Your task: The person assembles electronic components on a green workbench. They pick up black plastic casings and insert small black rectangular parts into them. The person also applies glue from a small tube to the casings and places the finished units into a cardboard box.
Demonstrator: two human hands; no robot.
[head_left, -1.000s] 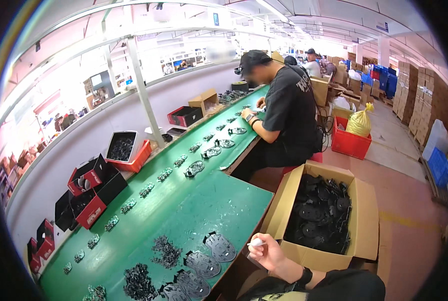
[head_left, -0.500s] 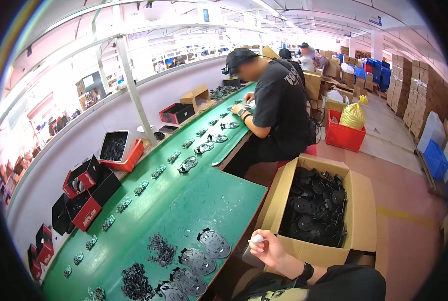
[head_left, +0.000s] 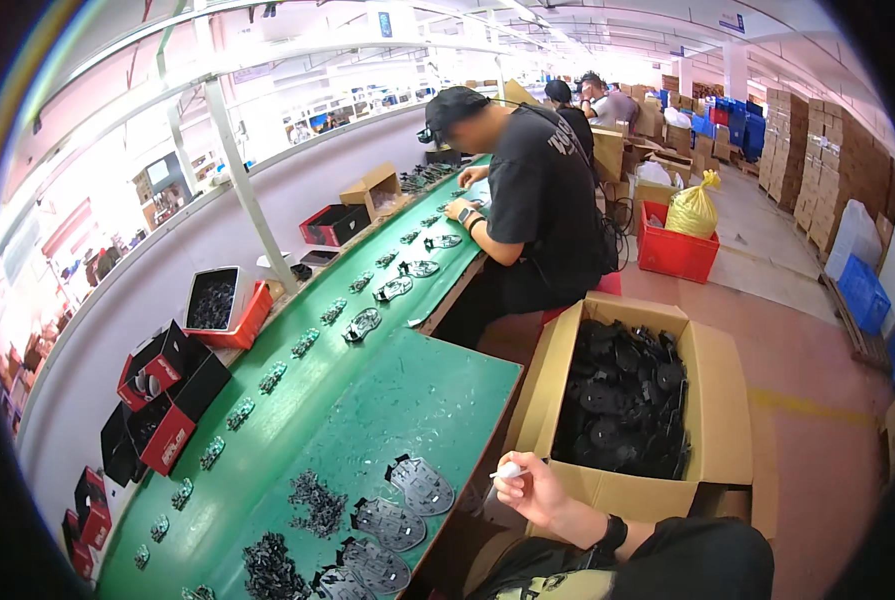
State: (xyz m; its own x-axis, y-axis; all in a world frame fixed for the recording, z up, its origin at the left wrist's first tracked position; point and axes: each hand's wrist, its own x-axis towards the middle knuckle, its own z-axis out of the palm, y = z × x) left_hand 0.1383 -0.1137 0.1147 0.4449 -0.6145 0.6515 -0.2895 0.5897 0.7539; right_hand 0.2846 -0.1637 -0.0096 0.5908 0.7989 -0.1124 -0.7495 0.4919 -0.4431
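Note:
My right hand (head_left: 533,492) is raised between the green bench and a cardboard box. Its fingers are closed around a small white object (head_left: 510,470) with a rounded body and a thin tip, whose kind I cannot make out. A black band circles the wrist. Left of this hand, several dark mouse-shaped base plates (head_left: 420,486) lie along the edge of the green work surface (head_left: 437,385). Beside them are two piles of small black parts, one loose (head_left: 317,503) and one denser (head_left: 272,567). My left hand is out of view.
Small circuit boards (head_left: 239,413) line the green belt, with several base plates (head_left: 361,325) farther along. Black plastic parts (head_left: 622,395) fill an open cardboard box (head_left: 724,420) at right. A co-worker (head_left: 537,190) sits bent over the belt. Red-and-black boxes (head_left: 167,440) stand along the wall.
The whole view has shifted a little, so the bench and boxes sit slightly farther left. My right hand keeps its grip on the white object.

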